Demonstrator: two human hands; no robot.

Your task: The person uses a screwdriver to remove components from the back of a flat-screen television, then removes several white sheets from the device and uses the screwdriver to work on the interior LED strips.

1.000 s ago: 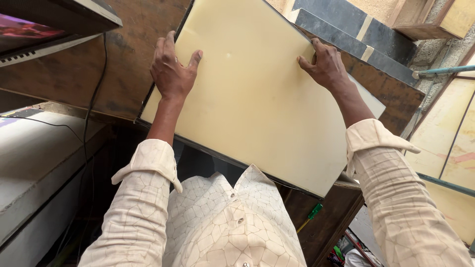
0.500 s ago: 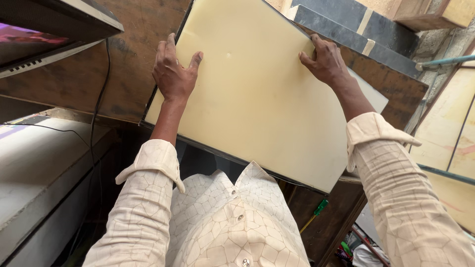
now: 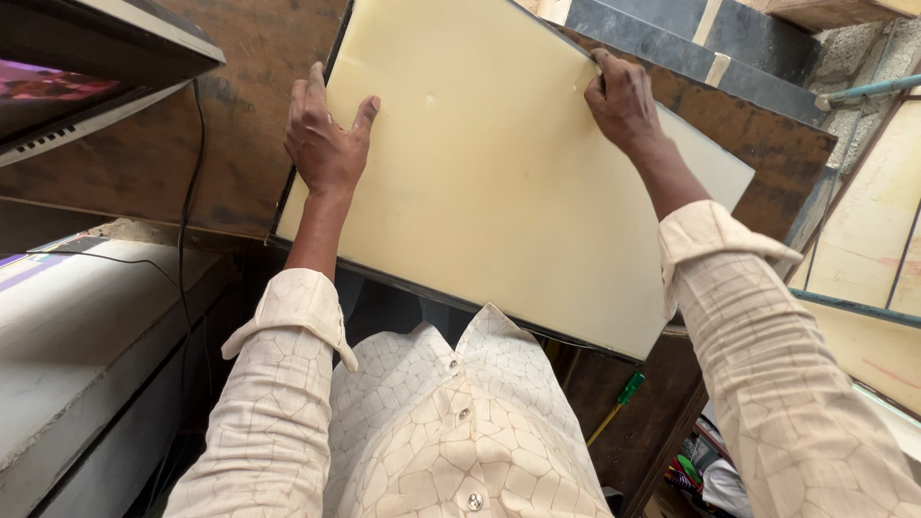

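Both hands (image 3: 326, 144) gripping cream panel (image 3: 499, 182), raised slightly higher than before

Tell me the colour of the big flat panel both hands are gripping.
The panel is plain pale cream-yellow with a thin dark edge, seen in the head view.

This looks like a small workshop that handles sheet material. Pale cream boards (image 3: 863, 240) lean stacked at the right beside a rough plastered wall (image 3: 854, 125), a worn brown plywood panel (image 3: 240, 125) stands behind, and a large grey machine (image 3: 86, 336) with a black cable (image 3: 187, 240) running down to it fills the left side. Dark boards (image 3: 672, 38) are propped above, with clutter near the floor.
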